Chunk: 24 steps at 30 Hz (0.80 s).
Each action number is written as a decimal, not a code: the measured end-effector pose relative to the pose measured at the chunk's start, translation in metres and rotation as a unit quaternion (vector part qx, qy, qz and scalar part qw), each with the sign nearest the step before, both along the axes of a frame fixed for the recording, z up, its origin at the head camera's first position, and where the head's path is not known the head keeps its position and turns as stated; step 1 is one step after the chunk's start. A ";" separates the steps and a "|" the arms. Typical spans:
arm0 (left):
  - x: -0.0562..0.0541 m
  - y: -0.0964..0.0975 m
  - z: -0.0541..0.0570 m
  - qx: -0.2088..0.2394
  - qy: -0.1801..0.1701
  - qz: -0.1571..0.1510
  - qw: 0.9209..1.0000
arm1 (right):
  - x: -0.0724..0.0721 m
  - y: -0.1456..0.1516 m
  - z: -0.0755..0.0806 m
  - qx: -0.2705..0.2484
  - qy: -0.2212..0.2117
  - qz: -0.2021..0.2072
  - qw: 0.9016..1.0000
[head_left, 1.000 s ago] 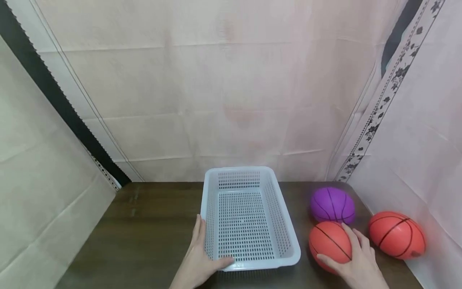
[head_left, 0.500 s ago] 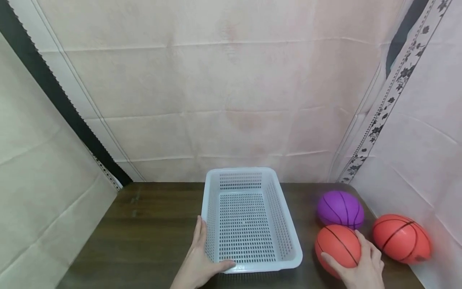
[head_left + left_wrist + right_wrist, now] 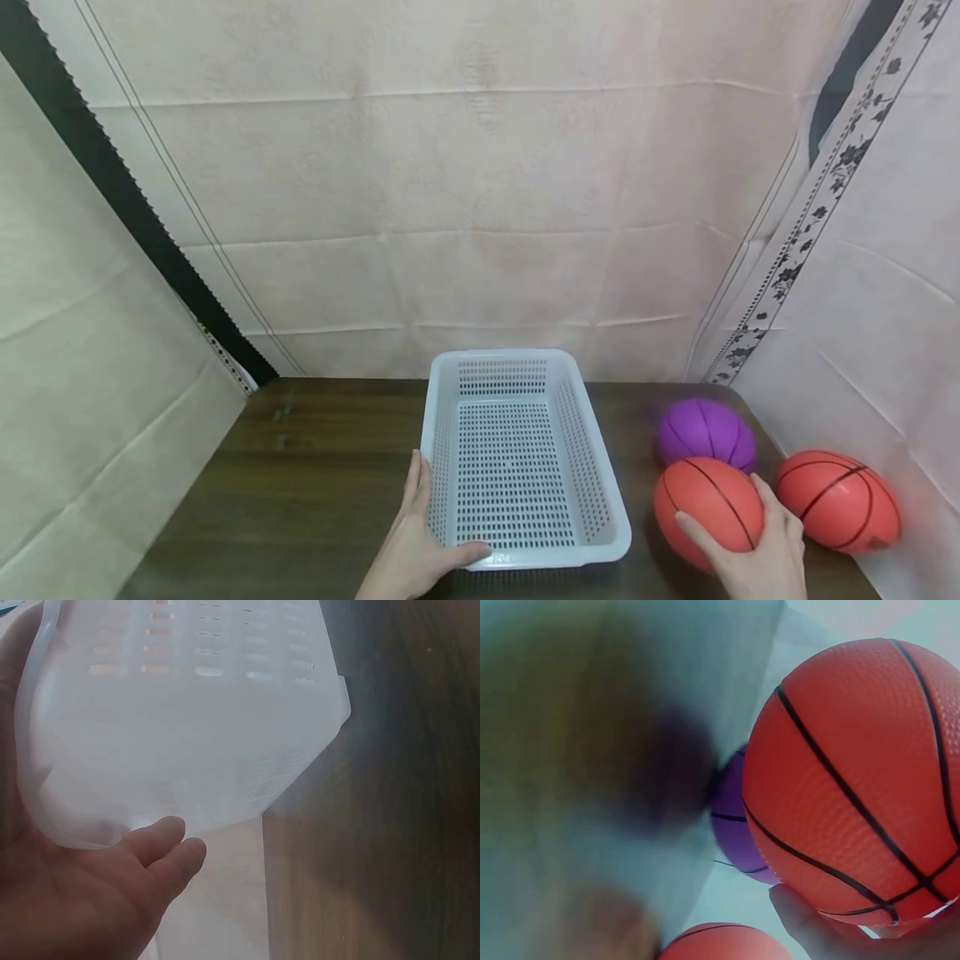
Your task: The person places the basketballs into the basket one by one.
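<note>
A pale blue-white plastic basket (image 3: 551, 557) with slotted walls and floor has nothing inside. My left hand (image 3: 418, 537) grips its near left corner, thumb over the front rim and fingers along the left side. The left wrist view has the fingers (image 3: 174, 862) against the basket's outer wall (image 3: 165, 735). To the right, my right hand (image 3: 765, 554) holds an orange toy basketball (image 3: 708, 504) between thumb and fingers. In the right wrist view this ball (image 3: 855, 780) partly hides a purple ball (image 3: 739, 825). A second orange ball (image 3: 836, 504) lies beside the right hand.
The purple ball (image 3: 705, 429) rests on the dark wooden table (image 3: 315, 500) behind the held one. White cloth hangs at the back (image 3: 480, 208) and on both sides. The right-hand cloth (image 3: 922, 375) stands close beside the second orange ball.
My right hand and the orange basketball have moved right, and the ball now looks larger and higher. The purple ball has shifted right. My left hand keeps its grip on the basket.
</note>
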<state>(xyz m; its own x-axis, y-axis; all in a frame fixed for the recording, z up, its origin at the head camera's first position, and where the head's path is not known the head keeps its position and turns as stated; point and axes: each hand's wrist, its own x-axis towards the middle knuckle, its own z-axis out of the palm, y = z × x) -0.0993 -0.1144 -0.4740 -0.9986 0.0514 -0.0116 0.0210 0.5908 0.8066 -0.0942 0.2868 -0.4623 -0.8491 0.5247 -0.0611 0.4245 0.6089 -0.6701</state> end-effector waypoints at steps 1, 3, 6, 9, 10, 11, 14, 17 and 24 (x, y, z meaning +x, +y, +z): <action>0.000 0.000 0.000 -0.001 -0.001 -0.001 1.000 | 0.001 -0.001 0.003 -0.003 0.006 -0.002 1.000; 0.001 0.000 0.001 -0.004 -0.003 0.000 1.000 | 0.003 -0.003 0.009 -0.011 0.021 -0.003 1.000; 0.001 0.001 0.002 -0.007 -0.006 0.001 1.000 | 0.006 -0.007 0.018 -0.022 0.053 -0.001 0.998; 0.001 0.001 0.001 -0.007 -0.004 0.000 1.000 | 0.008 -0.013 0.028 -0.030 0.083 0.002 0.996; 0.000 0.002 0.001 -0.006 -0.003 0.000 1.000 | 0.009 -0.015 0.031 -0.033 0.090 0.003 0.995; 0.000 0.002 0.000 -0.006 -0.002 -0.001 1.000 | 0.008 -0.017 0.035 -0.036 0.092 0.003 0.995; 0.000 0.002 0.000 -0.004 0.000 -0.002 1.000 | 0.007 -0.025 0.044 -0.049 0.098 0.007 0.994; 0.001 0.002 0.000 -0.003 0.002 -0.003 1.000 | 0.005 -0.036 0.052 -0.059 0.100 0.017 0.993; 0.001 0.001 0.000 -0.010 0.000 0.002 1.000 | 0.003 -0.064 0.063 -0.057 0.145 0.077 0.985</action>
<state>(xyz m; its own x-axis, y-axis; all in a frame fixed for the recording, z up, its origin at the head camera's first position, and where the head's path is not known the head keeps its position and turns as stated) -0.0986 -0.1137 -0.4735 -0.9988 0.0472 -0.0122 0.0190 0.6062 0.7951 -0.0914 0.2228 -0.3997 -0.9083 0.3926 0.1445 0.1143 0.5652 -0.8170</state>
